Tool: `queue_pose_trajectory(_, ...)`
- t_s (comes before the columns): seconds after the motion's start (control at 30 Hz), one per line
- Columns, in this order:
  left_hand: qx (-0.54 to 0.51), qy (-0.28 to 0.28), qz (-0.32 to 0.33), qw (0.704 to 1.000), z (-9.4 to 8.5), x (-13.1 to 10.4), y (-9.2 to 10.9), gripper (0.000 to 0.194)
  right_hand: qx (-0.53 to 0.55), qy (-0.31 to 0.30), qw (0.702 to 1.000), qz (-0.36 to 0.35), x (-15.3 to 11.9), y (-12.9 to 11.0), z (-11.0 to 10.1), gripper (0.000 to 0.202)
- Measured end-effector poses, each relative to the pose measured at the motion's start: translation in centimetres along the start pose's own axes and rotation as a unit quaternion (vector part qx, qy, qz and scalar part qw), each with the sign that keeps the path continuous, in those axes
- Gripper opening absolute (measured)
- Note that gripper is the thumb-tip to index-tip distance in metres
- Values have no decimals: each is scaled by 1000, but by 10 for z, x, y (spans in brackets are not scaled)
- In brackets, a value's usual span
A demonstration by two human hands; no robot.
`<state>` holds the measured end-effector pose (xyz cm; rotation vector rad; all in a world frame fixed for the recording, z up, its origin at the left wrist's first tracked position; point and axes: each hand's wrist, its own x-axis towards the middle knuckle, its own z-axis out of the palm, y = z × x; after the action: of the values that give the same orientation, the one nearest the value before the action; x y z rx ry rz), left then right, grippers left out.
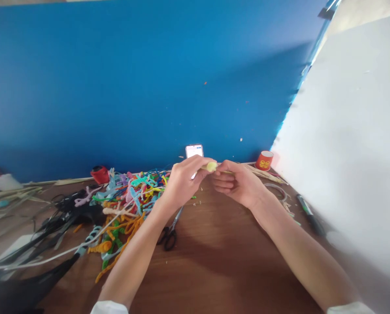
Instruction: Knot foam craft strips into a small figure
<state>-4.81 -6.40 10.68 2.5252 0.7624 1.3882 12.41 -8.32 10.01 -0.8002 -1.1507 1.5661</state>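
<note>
Above the brown table (214,261), my left hand (183,183) pinches a small pale-yellow fuzzy piece (211,166), which looks like coiled or bent pipe cleaner. My right hand (240,183) meets it from the other side, thumb and forefinger pressed together on a thin pale strand at the piece's right end. The fingertips of both hands nearly touch. Exactly how the strand joins the yellow piece is too small to tell. A phone (194,151) with a lit screen stands against the blue wall just behind my left hand, which partly covers it.
Left of my hands lies a tangled heap of coloured pipe cleaners (137,192). Scissors (170,237) rest beside my left forearm. A white cable (64,254) crosses the left side. At right are a red paper cup (264,162) and a marker (310,214) by the white panel.
</note>
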Motion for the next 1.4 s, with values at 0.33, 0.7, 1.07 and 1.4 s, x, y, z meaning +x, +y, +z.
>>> queue_pose_trajectory(0.33, -193, 23, -188, 963, 6, 5, -4, 27, -466, 110, 818, -318, -5, 2, -10, 12)
queue_pose_trajectory(0.7, -194, -32, -193, 961, 7, 5, -1, 27, -768, 123, 393, -491, 1, 2, -16, 23)
queue_pose_trajectory(1.07, -33, -16, -52, 998, 6, 3, -8, 11, -295, 92, 926, -217, 6, 9, -8, 14)
queue_pose_trajectory(1.4, 154, -21, 144, 977, 7, 0, -12, 26, 65, 49, 995, 50, 6, -2, -4, 14)
